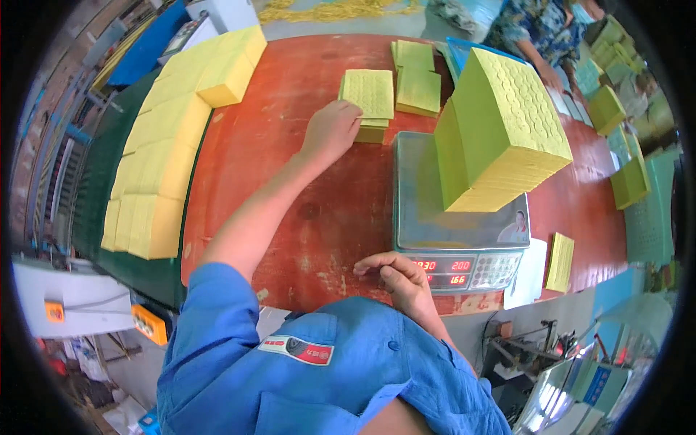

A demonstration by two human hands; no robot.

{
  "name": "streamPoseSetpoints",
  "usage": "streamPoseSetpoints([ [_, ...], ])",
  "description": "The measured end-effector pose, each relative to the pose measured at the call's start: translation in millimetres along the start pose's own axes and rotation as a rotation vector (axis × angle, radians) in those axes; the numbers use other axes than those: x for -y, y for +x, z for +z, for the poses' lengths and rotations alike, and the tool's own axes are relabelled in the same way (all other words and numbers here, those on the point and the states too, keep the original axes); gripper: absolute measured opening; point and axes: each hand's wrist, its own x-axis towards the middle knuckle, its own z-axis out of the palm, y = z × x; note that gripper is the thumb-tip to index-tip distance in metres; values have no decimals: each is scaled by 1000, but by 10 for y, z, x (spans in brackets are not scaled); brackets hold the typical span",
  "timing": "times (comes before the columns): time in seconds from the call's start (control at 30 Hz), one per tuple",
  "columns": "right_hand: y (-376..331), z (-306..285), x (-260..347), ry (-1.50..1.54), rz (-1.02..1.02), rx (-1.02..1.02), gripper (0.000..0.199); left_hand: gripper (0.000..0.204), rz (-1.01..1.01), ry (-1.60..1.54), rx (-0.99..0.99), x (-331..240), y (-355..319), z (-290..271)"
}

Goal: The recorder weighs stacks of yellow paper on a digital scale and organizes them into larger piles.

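Note:
My left hand reaches forward over the red table and is closed at the near left corner of a small stack of yellow embossed paper sheets. Its fingertips grip the edge of the upper sheets, which sit slightly askew on those beneath. My right hand, loosely curved with thumb and fingers apart, hovers empty by the display end of a digital scale. On the scale's metal pan stands a tall block of yellow paper, its embossed side up.
Rows of yellow paper blocks line a dark green surface at left. More small stacks lie beyond the scale. A loose yellow bundle and white paper rest at right. A masked co-worker sits at the far right.

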Motion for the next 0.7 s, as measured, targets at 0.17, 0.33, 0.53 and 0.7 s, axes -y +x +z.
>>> streamPoseSetpoints([
  [0.17,-52,88,-160,78,29,-140,24,9,163,71,194,412,234,380],
  [0.33,-16,68,-183,36,-18,-221,23,10,335,113,247,515,261,439],
  [0.53,48,144,-167,66,19,-191,22,8,388,195,276,504,247,355],
  [0.7,73,102,-170,43,2,-188,22,8,372,204,218,463,151,285],
])
